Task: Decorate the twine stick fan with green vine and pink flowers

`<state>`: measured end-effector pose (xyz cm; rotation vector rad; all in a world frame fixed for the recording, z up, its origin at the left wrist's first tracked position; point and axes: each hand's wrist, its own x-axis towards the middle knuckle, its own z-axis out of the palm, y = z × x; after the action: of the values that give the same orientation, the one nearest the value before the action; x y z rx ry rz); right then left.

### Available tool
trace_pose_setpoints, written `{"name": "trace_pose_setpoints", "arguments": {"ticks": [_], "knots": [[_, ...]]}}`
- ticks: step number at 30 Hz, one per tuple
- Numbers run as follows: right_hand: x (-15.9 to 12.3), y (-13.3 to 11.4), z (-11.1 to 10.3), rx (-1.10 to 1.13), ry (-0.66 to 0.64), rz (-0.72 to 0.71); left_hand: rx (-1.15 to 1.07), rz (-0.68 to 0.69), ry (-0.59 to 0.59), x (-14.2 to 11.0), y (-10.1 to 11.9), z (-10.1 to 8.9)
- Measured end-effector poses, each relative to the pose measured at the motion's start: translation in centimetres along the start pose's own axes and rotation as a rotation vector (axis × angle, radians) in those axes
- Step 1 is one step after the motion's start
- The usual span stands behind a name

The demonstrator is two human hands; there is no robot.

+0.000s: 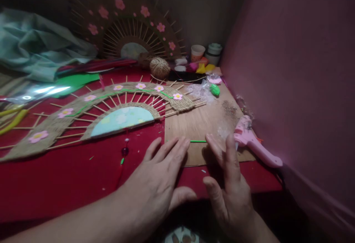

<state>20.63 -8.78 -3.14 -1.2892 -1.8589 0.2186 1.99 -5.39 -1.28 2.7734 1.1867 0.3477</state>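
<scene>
A thin green clay strand (pixel 198 141) lies across a wooden board (pixel 191 125). The fingertips of my left hand (pixel 163 173) rest flat on its left part, with the thumb held apart. At the strand's right end, the fingertips of my right hand (pixel 233 184) touch or hover just over it, fingers stretched; which of the two I cannot tell. Left of the board lies a fan-shaped piece woven from twine and sticks (pixel 74 104). It carries pink clay flowers (pixel 141 86), a wavy green line and a pale blue half-disc (pixel 122 121).
A pink glue gun (pixel 256 145) lies at the board's right edge, near the pink wall (pixel 294 80). A twine ball (pixel 159 68), green clay lump (pixel 214 90) and paper cup (pixel 197 52) stand behind. A second flowered fan (pixel 124 17) leans at the back. Yellow-handled scissors (pixel 13 121) lie left.
</scene>
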Motion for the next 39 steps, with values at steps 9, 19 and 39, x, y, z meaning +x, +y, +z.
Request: {"name": "trace_pose_setpoints", "arguments": {"ticks": [9, 19, 39], "knots": [[-0.5, 0.0, -0.1, 0.112, 0.073, -0.020, -0.019, 0.024, -0.031, -0.4, 0.0, -0.2], [0.0, -0.4, 0.5, -0.182, 0.023, -0.121, -0.071, -0.073, 0.005, 1.2, -1.4, -1.5], [1.7, -0.3, 1.7, -0.398, -0.074, -0.250, -0.002, -0.009, 0.088, 0.2, -1.1, -0.5]]}}
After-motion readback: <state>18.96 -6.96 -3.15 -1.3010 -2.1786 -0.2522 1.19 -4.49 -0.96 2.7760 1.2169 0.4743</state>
